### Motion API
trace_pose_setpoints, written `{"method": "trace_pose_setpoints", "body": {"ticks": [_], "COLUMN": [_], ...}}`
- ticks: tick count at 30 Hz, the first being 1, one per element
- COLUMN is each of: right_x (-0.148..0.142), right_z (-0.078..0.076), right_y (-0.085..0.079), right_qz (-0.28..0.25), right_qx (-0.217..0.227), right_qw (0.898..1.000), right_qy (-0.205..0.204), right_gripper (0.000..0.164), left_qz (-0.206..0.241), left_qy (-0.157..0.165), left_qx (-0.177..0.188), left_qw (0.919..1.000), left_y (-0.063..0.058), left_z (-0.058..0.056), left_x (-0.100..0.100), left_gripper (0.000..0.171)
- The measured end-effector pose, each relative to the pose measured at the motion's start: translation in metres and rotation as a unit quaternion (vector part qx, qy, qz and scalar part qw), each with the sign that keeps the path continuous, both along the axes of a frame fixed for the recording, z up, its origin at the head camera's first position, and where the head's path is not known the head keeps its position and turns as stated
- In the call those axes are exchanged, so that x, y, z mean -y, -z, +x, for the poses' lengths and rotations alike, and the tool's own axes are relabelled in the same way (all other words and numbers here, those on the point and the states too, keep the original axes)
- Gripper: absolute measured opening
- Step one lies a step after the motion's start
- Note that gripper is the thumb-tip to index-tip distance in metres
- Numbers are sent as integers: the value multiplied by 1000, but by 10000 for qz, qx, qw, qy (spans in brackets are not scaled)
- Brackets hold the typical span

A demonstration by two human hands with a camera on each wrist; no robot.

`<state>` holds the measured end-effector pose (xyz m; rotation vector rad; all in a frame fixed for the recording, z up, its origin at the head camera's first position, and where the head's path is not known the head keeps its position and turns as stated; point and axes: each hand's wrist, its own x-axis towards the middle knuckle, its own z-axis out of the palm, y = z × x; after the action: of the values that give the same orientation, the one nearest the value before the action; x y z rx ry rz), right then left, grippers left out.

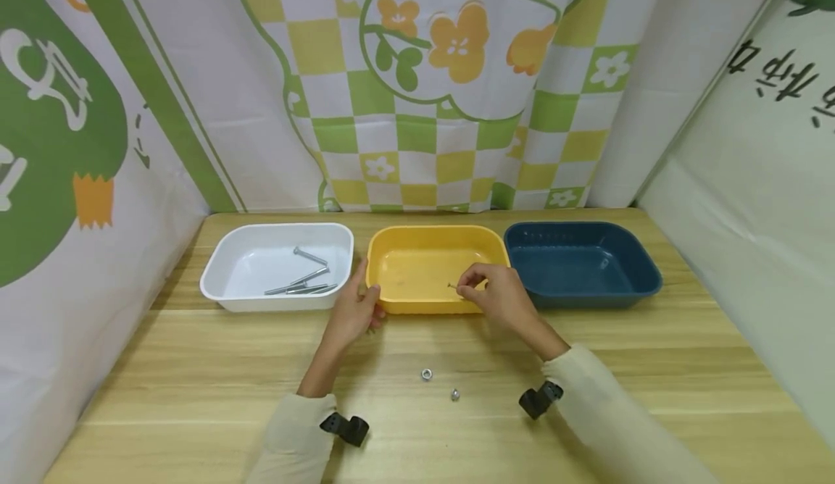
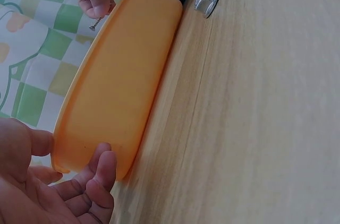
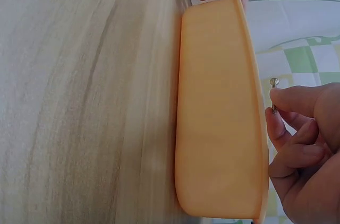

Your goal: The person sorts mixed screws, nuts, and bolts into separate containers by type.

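My right hand (image 1: pixel 499 294) pinches a small brass-coloured screw (image 3: pixel 274 82) between thumb and forefinger, above the right part of a yellow tray (image 1: pixel 438 306). The screw's head sticks out past the fingertips, as the left wrist view also shows. At the tray's left end, my left hand (image 1: pixel 354 311) touches the rim and side with loosely bent fingers. Two metal nuts (image 1: pixel 427 374) lie on the table in front of the tray, a little apart from each other.
To the left stands a white tray (image 1: pixel 212 281) with several long silver bolts (image 1: pixel 306 279) in it. A dark blue tray (image 1: pixel 587 301) sits right beside the yellow one. All rest on a wood-grain table (image 1: pixel 228 368), with a patterned cloth (image 1: pixel 417 136) hanging behind.
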<state>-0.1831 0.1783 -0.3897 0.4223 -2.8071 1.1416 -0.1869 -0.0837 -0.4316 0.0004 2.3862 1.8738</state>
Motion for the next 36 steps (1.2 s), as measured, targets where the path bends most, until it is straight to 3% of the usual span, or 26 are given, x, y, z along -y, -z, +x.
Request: {"method": "trace_pose_setpoints", "body": {"ticks": [13, 24, 30, 33, 36], "right_x": [-1, -3, -12, -18, -25], "right_z": [-4, 1, 9, 12, 14], "right_y": [2, 4, 0, -1, -1], "right_qz": [121, -267, -399, -407, -397], "right_qx": [-27, -337, -356, -332, -374], "right_qw": [9998, 9987, 9976, 9976, 9974], "right_qy": [128, 258, 430, 457, 467], "right_gripper": [11, 18, 22, 28, 33], "left_qz": [-18, 207, 234, 138, -303], "left_qy": [-18, 15, 110, 93, -23], "left_qx": [37, 24, -26, -7, -161], "left_qw": [10000, 9998, 9997, 9999, 9994], "left_y": [-1, -3, -4, -8, -12], "left_z": [-1, 0, 2, 5, 12], "left_x": [-2, -4, -8, -10, -9], "left_gripper": [64, 63, 53, 58, 67]}}
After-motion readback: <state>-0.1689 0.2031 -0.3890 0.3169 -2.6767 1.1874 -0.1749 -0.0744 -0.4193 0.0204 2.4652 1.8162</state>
